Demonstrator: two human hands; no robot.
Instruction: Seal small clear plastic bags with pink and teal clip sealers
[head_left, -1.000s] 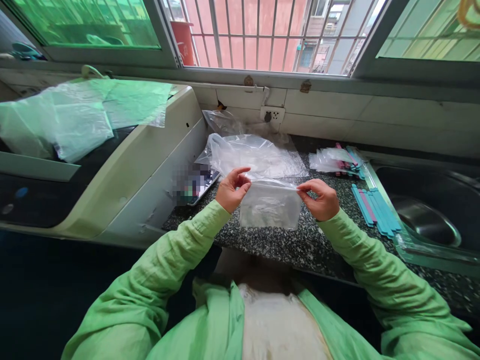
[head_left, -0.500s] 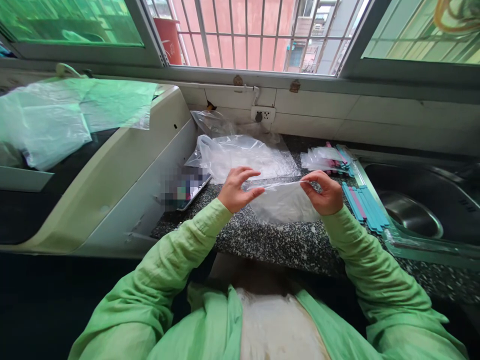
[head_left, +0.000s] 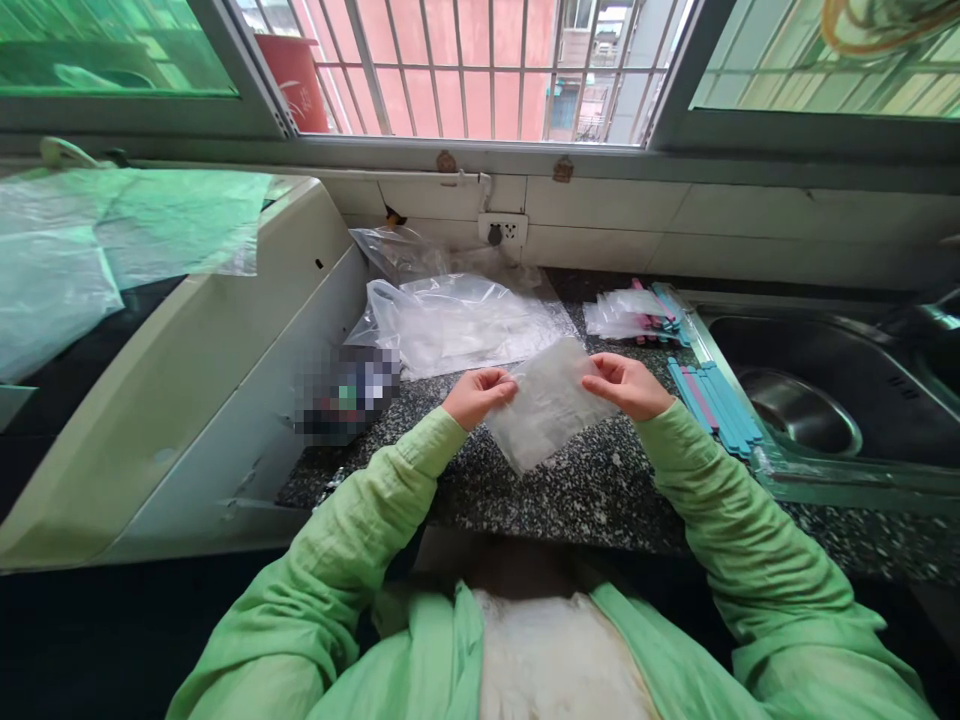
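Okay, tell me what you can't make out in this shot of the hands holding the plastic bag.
- Head view: the object beside the left hand is blurred out.
- Whether the plastic bag holds anything: too cloudy.
- Right hand fingertips: behind the bag's edge.
- Sink: cut off by the right edge.
- Strips: too small to identify.

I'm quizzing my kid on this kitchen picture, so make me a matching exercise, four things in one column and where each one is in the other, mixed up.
Things:
1. small clear bag
2. blue and pink sticks
3. wall socket
4. red bucket

Places:
A. outside the window bars
B. on the tiled wall under the window
C. held between the left hand and the right hand
D. on the counter beside the sink

Pairs: 1-C, 2-D, 3-B, 4-A
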